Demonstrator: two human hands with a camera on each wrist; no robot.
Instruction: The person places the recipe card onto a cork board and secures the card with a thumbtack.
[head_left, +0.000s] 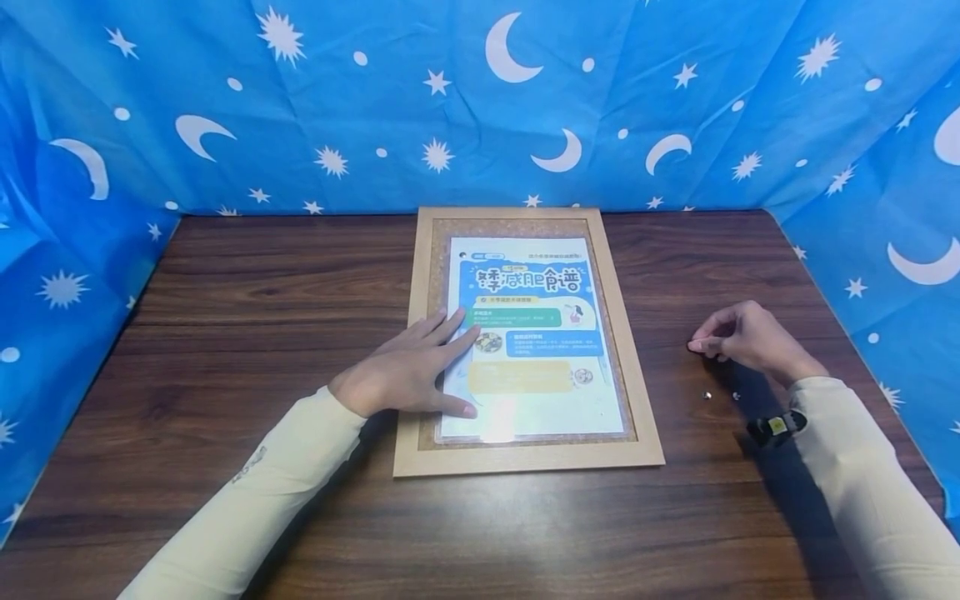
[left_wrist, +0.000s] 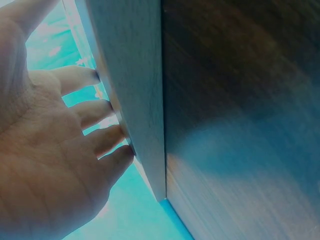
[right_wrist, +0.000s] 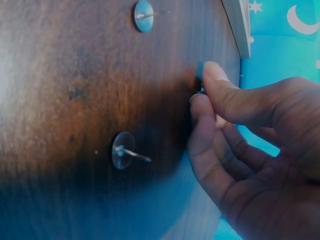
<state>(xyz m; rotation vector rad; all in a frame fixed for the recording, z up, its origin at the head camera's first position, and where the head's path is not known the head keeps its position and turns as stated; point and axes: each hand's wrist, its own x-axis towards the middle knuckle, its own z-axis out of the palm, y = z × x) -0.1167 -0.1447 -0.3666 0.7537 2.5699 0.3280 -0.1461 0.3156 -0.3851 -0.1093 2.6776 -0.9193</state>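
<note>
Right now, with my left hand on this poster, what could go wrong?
Your right hand could get pricked: two loose thumbtacks lie nearby, points up. What looks like another tack, pinched in its fingers, might slip or jab. The poster may shift if your left hand, spread on it, lifts.

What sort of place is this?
Likely a curtained-off tabletop workspace: blue moon-and-star cloth lines three sides of a wood-grain table, which bears a framed corkboard and loose thumbtacks.
</note>
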